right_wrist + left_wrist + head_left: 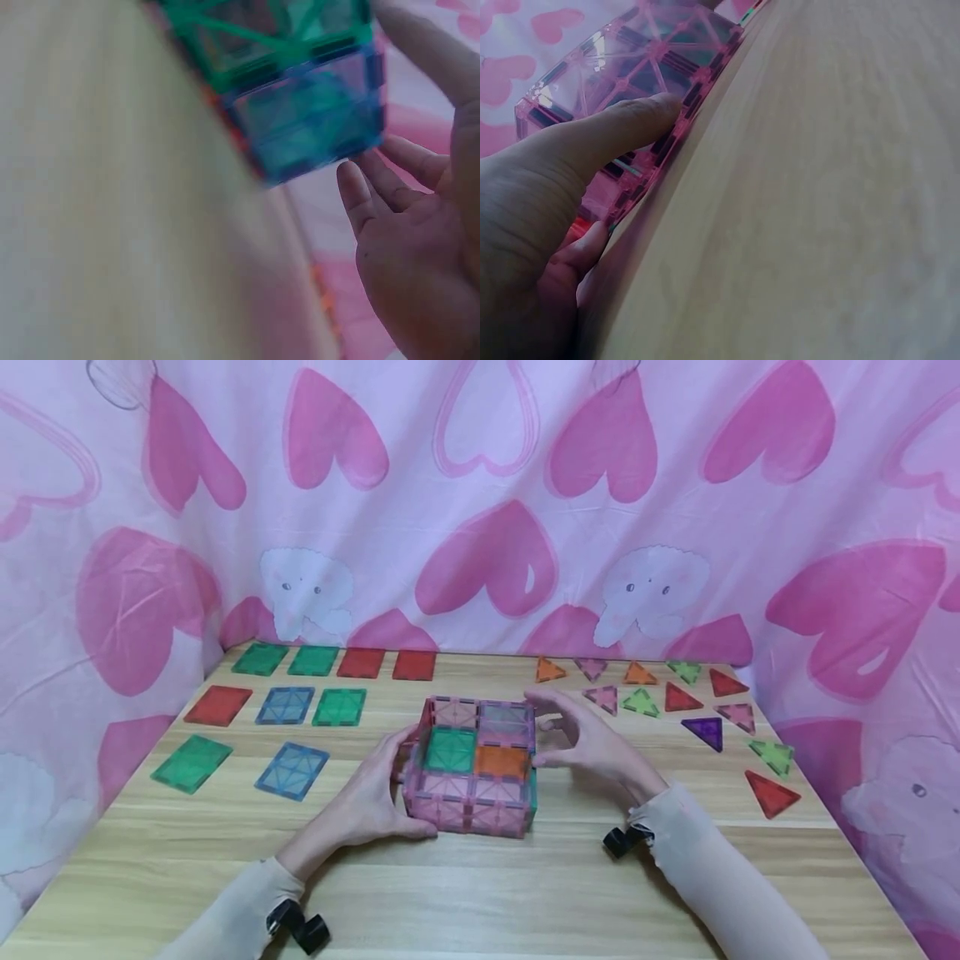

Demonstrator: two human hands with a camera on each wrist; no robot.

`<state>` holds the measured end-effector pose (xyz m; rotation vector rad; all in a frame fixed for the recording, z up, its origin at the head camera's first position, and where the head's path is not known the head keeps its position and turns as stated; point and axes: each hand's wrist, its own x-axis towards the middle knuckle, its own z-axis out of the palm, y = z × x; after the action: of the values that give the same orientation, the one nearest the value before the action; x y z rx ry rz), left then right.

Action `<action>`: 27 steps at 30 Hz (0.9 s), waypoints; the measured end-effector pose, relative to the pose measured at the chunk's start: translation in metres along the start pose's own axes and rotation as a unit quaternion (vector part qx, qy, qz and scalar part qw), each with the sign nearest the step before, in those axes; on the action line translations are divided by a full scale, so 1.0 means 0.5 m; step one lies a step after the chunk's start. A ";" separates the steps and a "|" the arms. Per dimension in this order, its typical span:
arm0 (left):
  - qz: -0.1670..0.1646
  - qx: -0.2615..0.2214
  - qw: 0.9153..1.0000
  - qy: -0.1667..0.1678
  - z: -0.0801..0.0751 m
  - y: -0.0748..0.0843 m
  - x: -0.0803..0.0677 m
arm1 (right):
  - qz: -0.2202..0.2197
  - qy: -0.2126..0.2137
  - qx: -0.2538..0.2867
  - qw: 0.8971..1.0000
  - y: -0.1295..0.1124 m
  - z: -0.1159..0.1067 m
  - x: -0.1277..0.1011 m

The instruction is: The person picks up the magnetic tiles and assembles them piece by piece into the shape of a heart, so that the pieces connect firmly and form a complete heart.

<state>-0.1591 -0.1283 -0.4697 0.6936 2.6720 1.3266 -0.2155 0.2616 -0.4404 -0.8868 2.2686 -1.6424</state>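
Note:
In the middle of the table stands a low box of translucent magnetic tiles (pixel 467 806), with pink walls at the front and left. A green square tile (pixel 450 750) and an orange tile (pixel 501 762) show inside its open top. My left hand (pixel 369 793) grips the near left corner, thumb along the front wall and fingers at the left side. Beside the right wall is my right hand (pixel 592 745), thumb and fingers spread. In the right wrist view, green and blue tiles (pixel 307 120) form that wall; whether the fingertips touch it I cannot tell.
Several square tiles, green (pixel 191 763), blue (pixel 292 771) and red (pixel 217 705), lie flat at the left. Triangle tiles, among them a purple one (pixel 705 732) and a red one (pixel 771 794), lie at the right. A pink heart-patterned curtain (pixel 487 560) hangs behind the table.

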 end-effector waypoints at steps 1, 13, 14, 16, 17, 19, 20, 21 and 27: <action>0.000 0.001 1.000 0.001 0.004 0.002 0.002 | 0.010 -0.005 0.016 1.000 0.008 -0.001 -0.011; 0.045 -0.063 0.993 -0.085 -0.004 -0.010 0.063 | 0.037 -0.026 0.081 0.996 0.059 -0.035 -0.097; 0.052 -0.063 0.993 -0.081 -0.012 -0.020 0.071 | 0.035 -0.026 0.080 0.996 0.059 -0.036 -0.100; 0.064 -0.046 0.996 -0.052 -0.027 -0.036 0.091 | 0.036 -0.028 0.084 0.995 0.058 -0.036 -0.104; 0.068 -0.035 0.996 -0.034 -0.034 -0.043 0.102 | 0.034 -0.029 0.084 0.995 0.057 -0.035 -0.105; 0.067 -0.001 0.998 0.005 -0.044 -0.056 0.126 | 0.032 -0.032 0.083 0.996 0.058 -0.033 -0.106; 0.071 0.015 0.997 0.025 -0.047 -0.063 0.139 | 0.030 -0.033 0.082 0.996 0.058 -0.033 -0.106; 0.072 0.032 0.996 0.043 -0.050 -0.069 0.152 | 0.030 -0.033 0.083 0.996 0.059 -0.033 -0.106; 0.069 0.122 0.985 0.105 -0.056 -0.098 0.230 | 0.023 -0.034 0.075 0.996 0.059 -0.033 -0.106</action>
<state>-0.2872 -0.1253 -0.4755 0.8196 3.0429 1.1718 -0.1915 0.3109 -0.4709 -0.8353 2.0738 -1.7104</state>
